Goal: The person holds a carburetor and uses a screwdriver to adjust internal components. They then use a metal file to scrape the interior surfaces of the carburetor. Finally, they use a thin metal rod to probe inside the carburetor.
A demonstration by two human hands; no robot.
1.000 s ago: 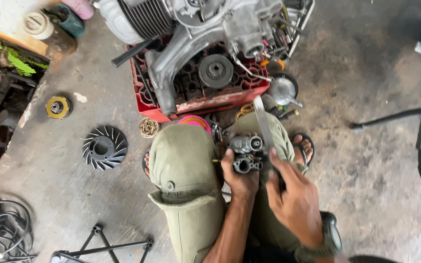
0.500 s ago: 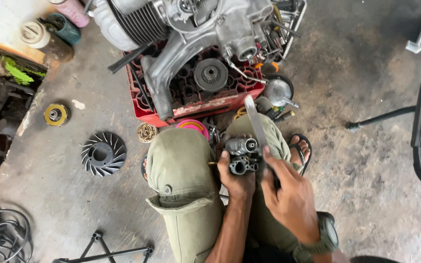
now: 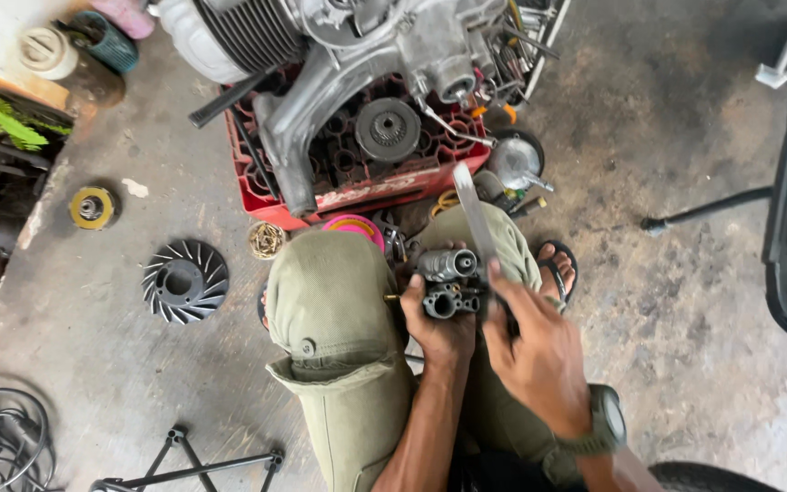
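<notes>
My left hand [image 3: 441, 330] grips a small grey metal carburettor [image 3: 448, 281] from below, held between my knees in olive trousers. My right hand [image 3: 539, 351], with a dark watch on the wrist, holds a long flat metal blade [image 3: 475, 219] whose lower end lies against the right side of the carburettor. The blade points up and away toward the red crate.
An engine [image 3: 339, 46] rests on a red plastic crate [image 3: 357, 196] just ahead. A black finned fan wheel [image 3: 184, 281], a yellow disc [image 3: 91, 208] and a small brass part [image 3: 266, 240] lie on the concrete at left. A metal bowl [image 3: 514, 162] sits by the crate. A black stand leg [image 3: 703, 211] crosses at right.
The view has shifted slightly. My hands keep the carburettor and blade in much the same hold, the blade moving a little against the part.
</notes>
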